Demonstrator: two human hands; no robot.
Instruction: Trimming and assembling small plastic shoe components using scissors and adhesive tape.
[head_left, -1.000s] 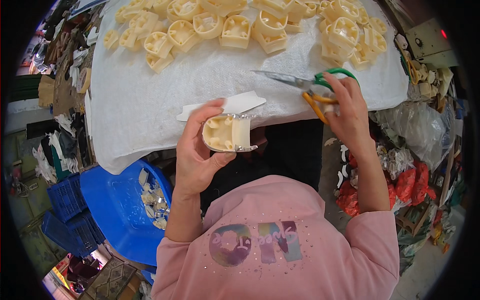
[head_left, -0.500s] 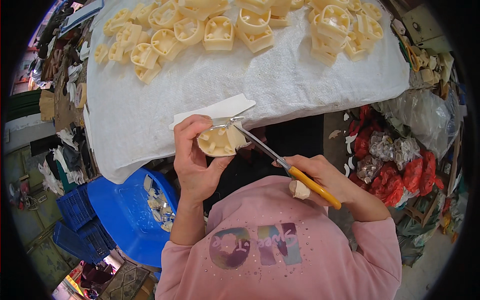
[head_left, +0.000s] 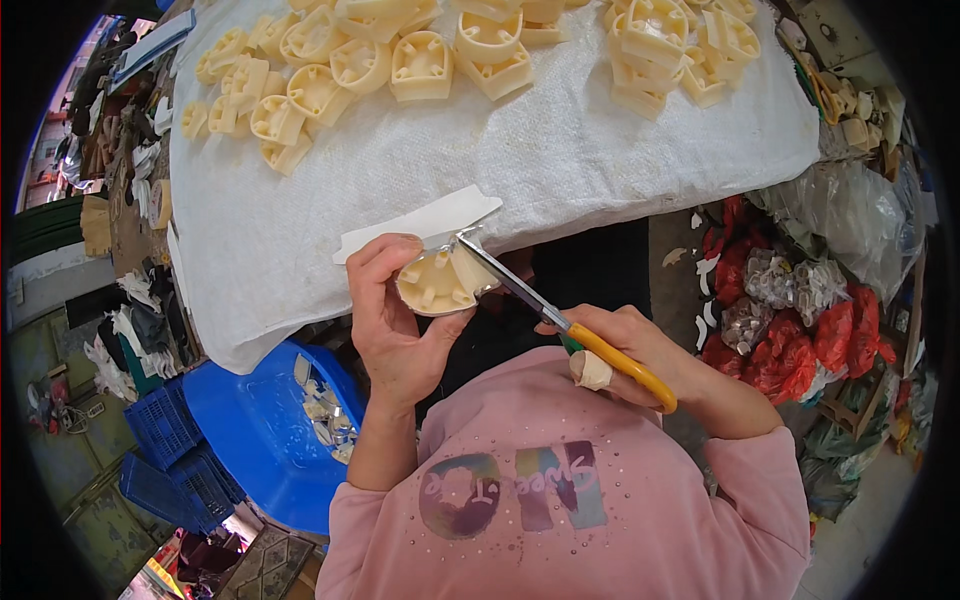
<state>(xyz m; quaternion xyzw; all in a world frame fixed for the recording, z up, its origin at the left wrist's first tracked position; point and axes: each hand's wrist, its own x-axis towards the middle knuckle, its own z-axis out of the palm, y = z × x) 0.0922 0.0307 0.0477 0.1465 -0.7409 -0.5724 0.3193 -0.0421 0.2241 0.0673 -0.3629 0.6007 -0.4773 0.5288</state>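
My left hand (head_left: 395, 335) grips a hollow cream plastic piece (head_left: 436, 284), curved on one side, with small pegs inside and a shiny silver film along its rim. It looks like a shoe heel. My right hand (head_left: 645, 345) is closed around yellow-handled scissors (head_left: 620, 366), and a cream wrap (head_left: 592, 371) covers one of its fingers. The scissor blades reach the film at the top edge of the piece, their tips touching it or very close. How far the blades are spread I cannot tell. Just behind the piece, a white strip (head_left: 420, 226) lies along the table's near edge.
White woven cloth (head_left: 620, 165) covers the table, with many similar cream pieces (head_left: 420, 66) heaped along its far side. At the lower left stands a blue basin (head_left: 235, 420) with scraps inside, beside blue crates (head_left: 165, 420). Red plastic bags (head_left: 780, 350) lie on the right.
The scissor tips have moved slightly left along the film on the piece's top edge. A bit of film that stuck out past the blades now shows less. The left hand keeps its grip.
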